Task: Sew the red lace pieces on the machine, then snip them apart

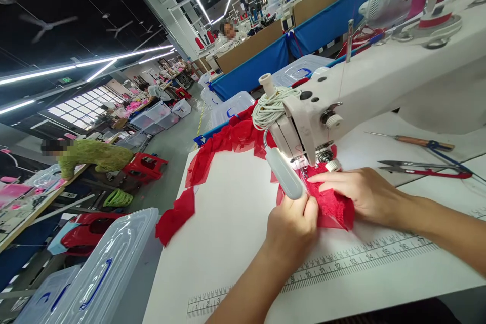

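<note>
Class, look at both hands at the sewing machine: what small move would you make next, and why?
Probably ease the red lace fabric a little further under the needle area. The left hand pinches its near edge, the right hand presses it flat beside the presser foot, and sewn fabric already trails behind the sewing machine.
</note>
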